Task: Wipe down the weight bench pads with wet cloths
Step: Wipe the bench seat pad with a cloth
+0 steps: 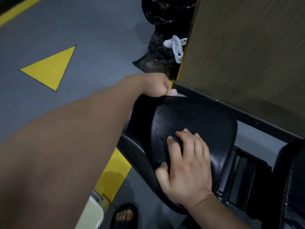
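Our left hand pinches the cloth at the seat pad's far edge (pad runs back toward us). Our right hand lies spread flat on it.

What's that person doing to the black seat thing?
A person is wiping a black bench pad. Their left hand reaches to the pad's far edge and grips a small pale cloth, only a bit of which shows. Their right hand rests on top of the pad, fingers spread. Black bags sit on the floor beyond.
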A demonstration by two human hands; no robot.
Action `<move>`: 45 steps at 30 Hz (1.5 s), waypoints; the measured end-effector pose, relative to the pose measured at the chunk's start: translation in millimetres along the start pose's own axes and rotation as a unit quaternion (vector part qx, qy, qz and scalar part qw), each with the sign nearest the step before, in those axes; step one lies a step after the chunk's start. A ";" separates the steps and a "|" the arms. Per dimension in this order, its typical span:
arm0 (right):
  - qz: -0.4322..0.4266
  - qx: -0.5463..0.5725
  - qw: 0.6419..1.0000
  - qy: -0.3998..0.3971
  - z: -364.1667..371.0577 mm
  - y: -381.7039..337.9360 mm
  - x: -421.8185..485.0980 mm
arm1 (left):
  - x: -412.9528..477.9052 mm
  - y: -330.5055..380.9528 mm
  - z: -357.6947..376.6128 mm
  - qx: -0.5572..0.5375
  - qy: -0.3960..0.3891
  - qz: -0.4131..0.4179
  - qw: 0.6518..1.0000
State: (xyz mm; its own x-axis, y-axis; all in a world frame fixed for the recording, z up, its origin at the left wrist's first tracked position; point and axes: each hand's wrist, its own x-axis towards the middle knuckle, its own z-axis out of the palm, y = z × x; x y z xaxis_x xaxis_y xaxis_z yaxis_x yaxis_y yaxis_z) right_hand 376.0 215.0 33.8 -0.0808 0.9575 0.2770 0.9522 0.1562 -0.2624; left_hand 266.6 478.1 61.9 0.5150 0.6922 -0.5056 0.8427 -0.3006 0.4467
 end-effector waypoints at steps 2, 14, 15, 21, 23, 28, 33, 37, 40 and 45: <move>-0.002 -0.001 1.000 0.001 0.0 0.2 -1.7 | 0.7 3.5 5.3 -0.009 0.012 0.025 1.000; -0.003 -0.013 1.000 0.002 -0.1 2.1 3.0 | -109.0 -86.3 36.0 -0.343 0.212 -0.119 0.907; -0.002 -0.016 1.000 0.001 -0.8 1.9 2.9 | -120.7 -85.3 43.4 -0.354 0.224 -0.123 0.900; -0.002 -0.024 1.000 0.008 -0.7 -4.5 1.6 | -188.4 -71.2 120.3 -0.424 0.303 -0.197 0.830; -0.003 -0.027 1.000 0.012 0.6 -5.4 1.0 | -200.6 -54.0 158.0 -0.502 0.278 -0.221 0.789; -0.005 -0.025 0.999 0.024 0.0 -6.3 2.2 | -188.3 -23.1 181.4 -0.646 0.380 -0.216 0.626; -0.005 -0.031 0.999 0.022 0.9 -3.4 0.2 | -177.7 -45.8 146.4 -0.460 0.514 -0.151 0.708; -0.006 -0.033 0.999 0.025 1.7 -3.7 0.5 | -176.3 -17.4 178.1 -0.258 0.455 -0.088 0.848; -0.002 -0.034 0.999 0.017 2.6 -4.9 1.9 | -187.3 4.9 198.5 -0.233 0.427 -0.084 0.870; 0.012 -0.045 0.999 -0.016 -1.1 -5.7 1.8 | -193.5 -2.3 191.4 -0.184 0.384 -0.075 0.902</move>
State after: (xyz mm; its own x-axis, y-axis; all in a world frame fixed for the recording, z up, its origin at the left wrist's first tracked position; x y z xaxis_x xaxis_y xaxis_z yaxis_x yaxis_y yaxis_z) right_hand 370.8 215.5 36.8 -0.0649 0.9683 0.2412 0.9764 0.1115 -0.1850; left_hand 195.1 219.2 17.4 0.0202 0.9997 0.0169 0.7112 -0.0263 0.7025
